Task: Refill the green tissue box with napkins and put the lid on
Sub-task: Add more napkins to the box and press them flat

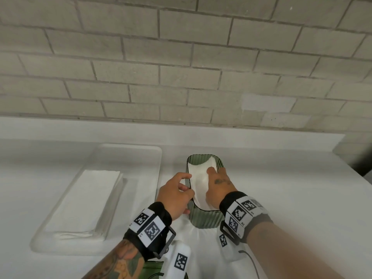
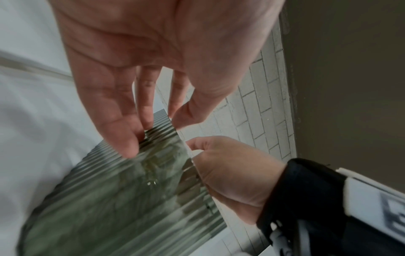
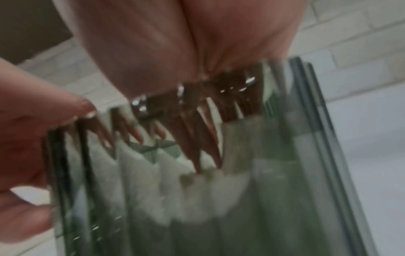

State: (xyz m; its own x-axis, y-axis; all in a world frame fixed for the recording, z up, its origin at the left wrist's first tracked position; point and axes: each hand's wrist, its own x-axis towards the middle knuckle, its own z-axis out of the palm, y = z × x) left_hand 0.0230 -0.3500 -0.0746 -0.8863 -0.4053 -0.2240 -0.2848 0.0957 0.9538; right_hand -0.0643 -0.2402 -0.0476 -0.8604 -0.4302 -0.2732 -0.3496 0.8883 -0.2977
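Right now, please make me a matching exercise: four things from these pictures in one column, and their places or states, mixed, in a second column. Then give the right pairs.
Things
1. green tissue box
2. napkin stack
3. left hand
4. right hand

Places or states
A. lies in the white tray
B. pushes napkins down into the box
C. stands open, no lid on
D. steadies the box's left wall

Pairs: 1-C, 2-A, 3-D, 4-B
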